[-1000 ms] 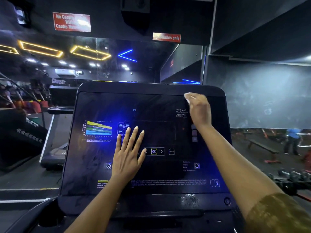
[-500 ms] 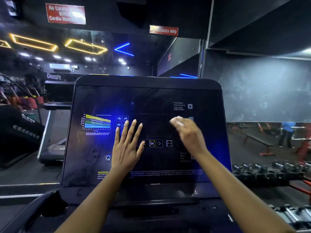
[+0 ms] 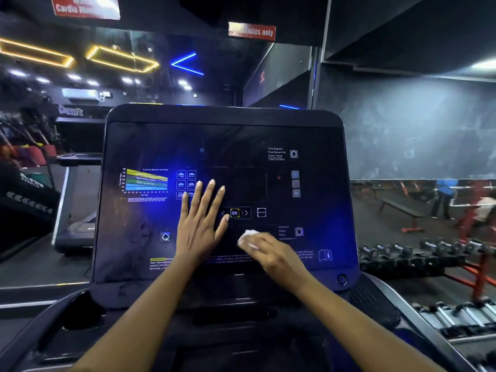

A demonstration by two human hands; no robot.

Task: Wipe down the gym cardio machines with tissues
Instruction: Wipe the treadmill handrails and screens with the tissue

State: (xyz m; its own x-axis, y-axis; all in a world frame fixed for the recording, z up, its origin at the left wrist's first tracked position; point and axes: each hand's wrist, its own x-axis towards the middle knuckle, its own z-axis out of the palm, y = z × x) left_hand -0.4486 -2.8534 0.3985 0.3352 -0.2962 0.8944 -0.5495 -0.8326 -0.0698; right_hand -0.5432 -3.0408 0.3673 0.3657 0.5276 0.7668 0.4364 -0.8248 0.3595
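A large black console panel (image 3: 139, 237) of a cardio machine fills the middle of the head view, with a coloured chart at its left and an OK button at its centre. My left hand (image 3: 200, 224) lies flat on the panel with its fingers spread, just left of the OK button. My right hand (image 3: 271, 255) presses a white tissue (image 3: 249, 234) against the lower middle of the panel; only the tissue's edge shows past the fingertips.
A second treadmill (image 3: 72, 226) stands at the left. A rack of dumbbells (image 3: 402, 255) runs along the right, with a bench (image 3: 402, 210) and a person in blue (image 3: 444, 197) farther back. Red signs (image 3: 252, 30) hang overhead.
My right hand has slid the tissue from the panel's top right edge down and left to its lower middle. My left hand has stayed flat in place.
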